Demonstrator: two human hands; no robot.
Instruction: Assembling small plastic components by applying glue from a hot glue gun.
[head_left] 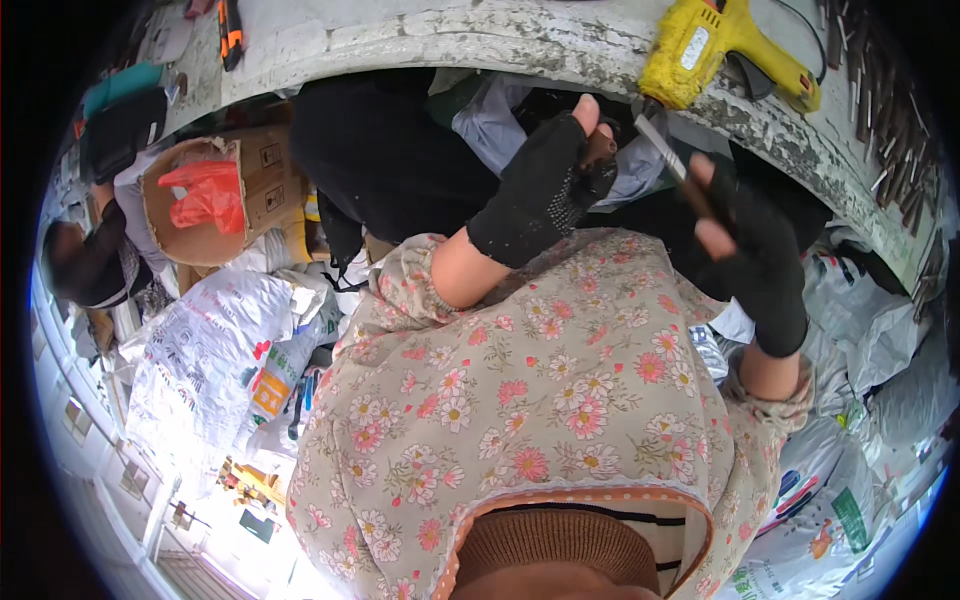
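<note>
My right hand (760,245), in a black fingerless glove, is closed around the brown handle of a narrow tool with a flat metal blade (660,145); its exact kind is unclear and the handle is slightly blurred. The blade's tip points up and left, close to the nozzle of a yellow heat gun (685,60) lying on the worktable. My left hand (550,185), gloved the same way, has its fingers curled round a small brown piece (600,148), mostly hidden by the glove. Both hands are above my lap, just below the table edge.
The worn white worktable (420,40) curves across the top. Many brown-handled metal pieces (880,130) lie along its right side. An orange-black cutter (230,35) lies at the left. A cardboard box (265,190) with a red bag, plastic sacks (200,350) and another person (90,260) are at the left.
</note>
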